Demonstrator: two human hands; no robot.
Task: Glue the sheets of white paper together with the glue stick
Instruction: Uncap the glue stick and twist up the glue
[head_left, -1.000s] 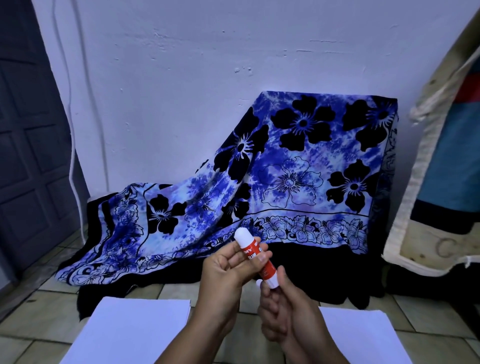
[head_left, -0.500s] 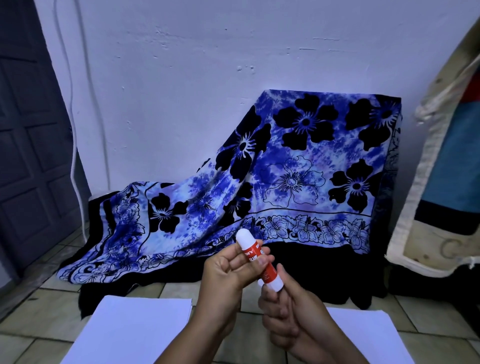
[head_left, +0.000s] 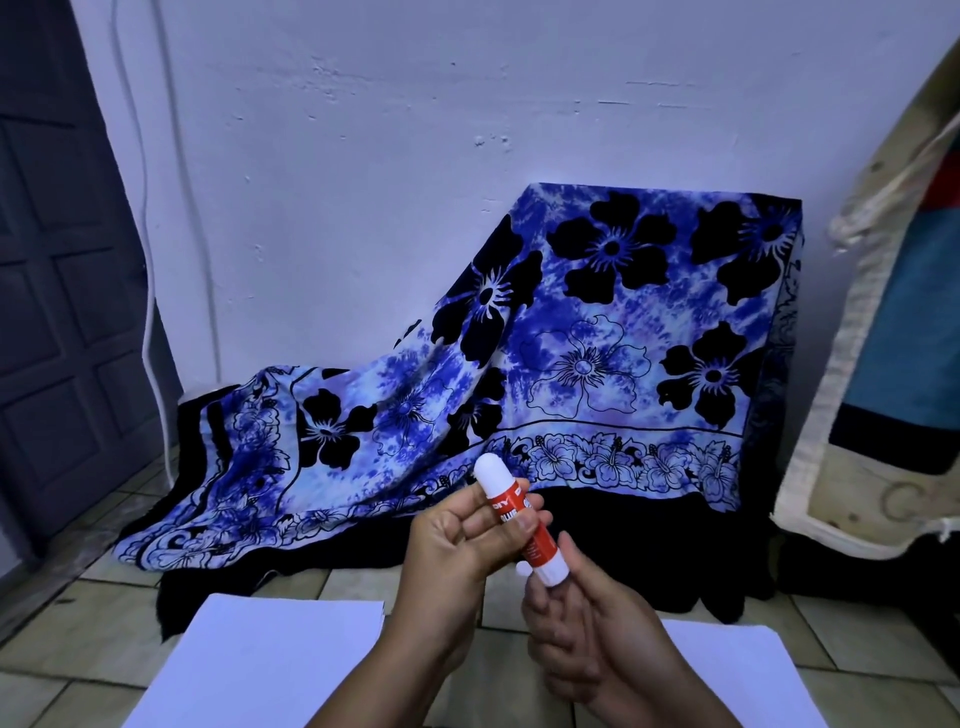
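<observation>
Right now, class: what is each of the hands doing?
Left hand: grips the glue stick around its body.
Right hand: pinches its white lower end.

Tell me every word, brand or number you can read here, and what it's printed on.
"PY": white letters on the red and white plastic glue stick, partly covered by the left hand.
"LUE": next line of that label, likely "GLUE".
Smaller print lower on the label: too blurred.
"C": lone mark on the pale wooden board at right.
</observation>
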